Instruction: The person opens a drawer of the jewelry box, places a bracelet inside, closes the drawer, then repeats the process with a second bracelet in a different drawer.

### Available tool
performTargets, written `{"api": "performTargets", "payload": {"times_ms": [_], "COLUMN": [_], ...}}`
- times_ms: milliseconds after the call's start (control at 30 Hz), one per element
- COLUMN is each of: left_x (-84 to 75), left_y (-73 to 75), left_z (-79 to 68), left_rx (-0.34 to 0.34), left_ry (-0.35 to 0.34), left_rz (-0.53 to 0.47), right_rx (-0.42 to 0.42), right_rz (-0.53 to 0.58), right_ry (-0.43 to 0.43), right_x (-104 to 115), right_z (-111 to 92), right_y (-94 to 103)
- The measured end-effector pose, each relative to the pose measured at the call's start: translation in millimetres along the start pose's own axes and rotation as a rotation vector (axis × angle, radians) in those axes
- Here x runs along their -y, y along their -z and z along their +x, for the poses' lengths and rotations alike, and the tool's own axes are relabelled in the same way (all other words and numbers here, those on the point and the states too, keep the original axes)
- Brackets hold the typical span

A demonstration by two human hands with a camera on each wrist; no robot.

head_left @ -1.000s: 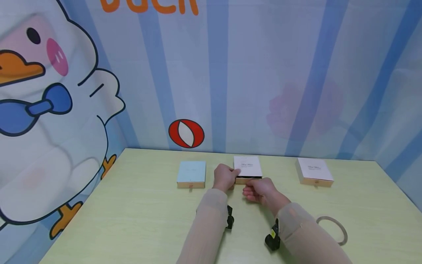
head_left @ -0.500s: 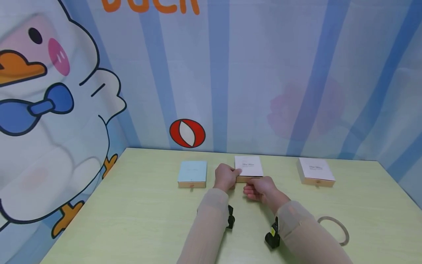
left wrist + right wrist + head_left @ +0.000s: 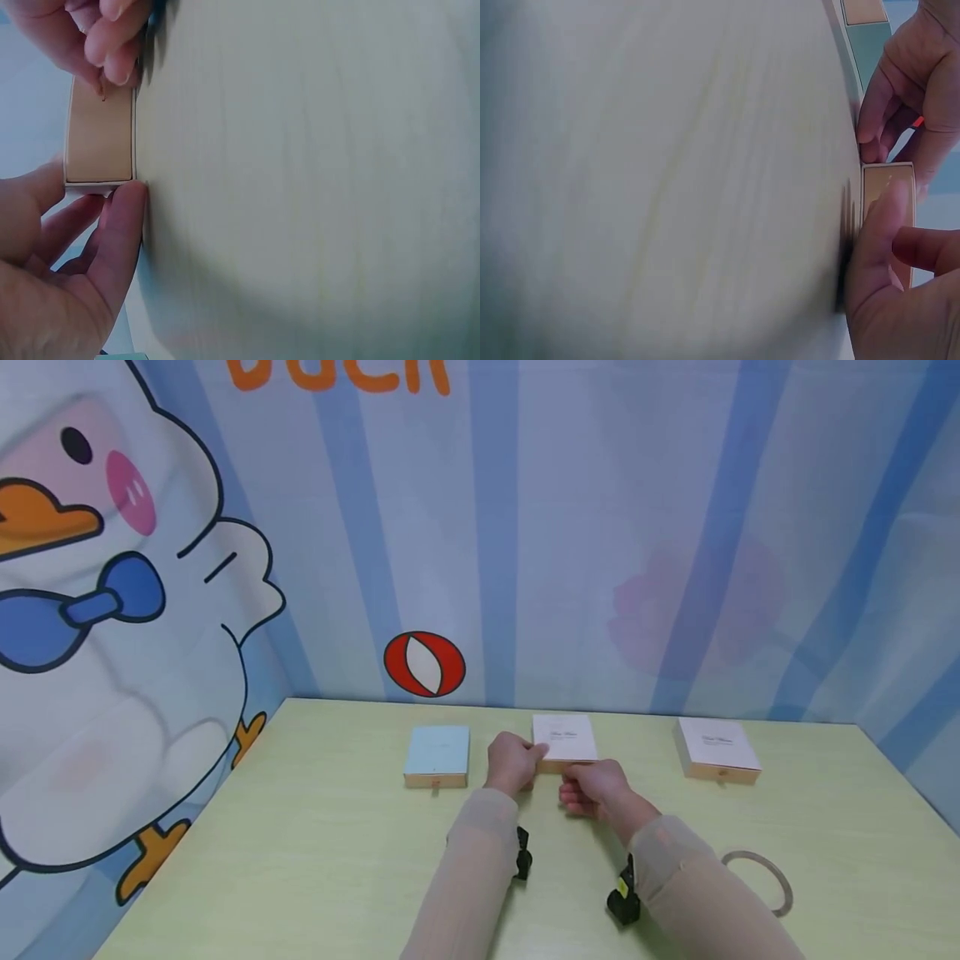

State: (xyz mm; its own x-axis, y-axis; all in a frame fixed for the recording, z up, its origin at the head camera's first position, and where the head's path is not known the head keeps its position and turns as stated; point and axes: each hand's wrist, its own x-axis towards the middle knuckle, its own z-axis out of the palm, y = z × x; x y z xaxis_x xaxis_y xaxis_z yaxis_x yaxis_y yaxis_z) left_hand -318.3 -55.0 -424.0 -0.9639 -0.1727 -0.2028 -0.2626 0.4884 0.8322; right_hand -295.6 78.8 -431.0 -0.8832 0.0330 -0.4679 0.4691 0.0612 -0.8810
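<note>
A white-topped drawer box (image 3: 567,739) with a tan drawer front (image 3: 101,139) sits at the middle back of the table. My left hand (image 3: 512,763) grips its left side, thumb near the top and fingers low along the side. At the front, my right hand (image 3: 596,787) has curled fingers, with thumb and forefinger pinching at the small pull tab (image 3: 103,96); the fingers cover most of the tab. The drawer front is about flush with the sleeve edges in the left wrist view. In the right wrist view, my right thumb (image 3: 885,217) lies against the drawer front.
A light-blue drawer box (image 3: 437,752) stands left of my left hand. Another white drawer box (image 3: 717,750) is at the back right. A pale ring (image 3: 783,881) lies by my right sleeve. The printed backdrop (image 3: 570,527) rises behind the table (image 3: 315,860).
The drawer of the middle box has slid inward, and the dark gap behind its front has closed. My right hand has moved slightly forward with it; my left hand keeps its grip.
</note>
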Motion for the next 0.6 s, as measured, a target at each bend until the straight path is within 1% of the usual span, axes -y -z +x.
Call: {"api": "performTargets", "payload": {"times_ms": [133,267,367,467,600], "left_x": [-0.8,-2.4,-3.5,-4.4,-3.7], "left_y": [1.1,2.8,3.6,2.9,-1.4], "left_z": [-3.5,-7.9,-9.8,-11.8,-13.4], "left_rx": [-0.002,-0.003,-0.013,-0.036,-0.048], "left_ry": [-0.019,-0.027,-0.028,-0.056,-0.096], "left_rz": [0.006,0.005,-0.002,0.018,0.056], "right_rx": [-0.049,-0.143,-0.244,-0.278,-0.252], "right_rz": [-0.129,-0.367,-0.529,-0.586,-0.620], "right_ry": [0.057,0.164,0.262,0.333,0.346], "right_x": [3.6,12.0,19.0,22.5,21.3], "right_z": [-5.2,-9.3,-11.6,-11.2,-7.7], "right_y": [6.3,12.9,15.5,16.9,17.4]}}
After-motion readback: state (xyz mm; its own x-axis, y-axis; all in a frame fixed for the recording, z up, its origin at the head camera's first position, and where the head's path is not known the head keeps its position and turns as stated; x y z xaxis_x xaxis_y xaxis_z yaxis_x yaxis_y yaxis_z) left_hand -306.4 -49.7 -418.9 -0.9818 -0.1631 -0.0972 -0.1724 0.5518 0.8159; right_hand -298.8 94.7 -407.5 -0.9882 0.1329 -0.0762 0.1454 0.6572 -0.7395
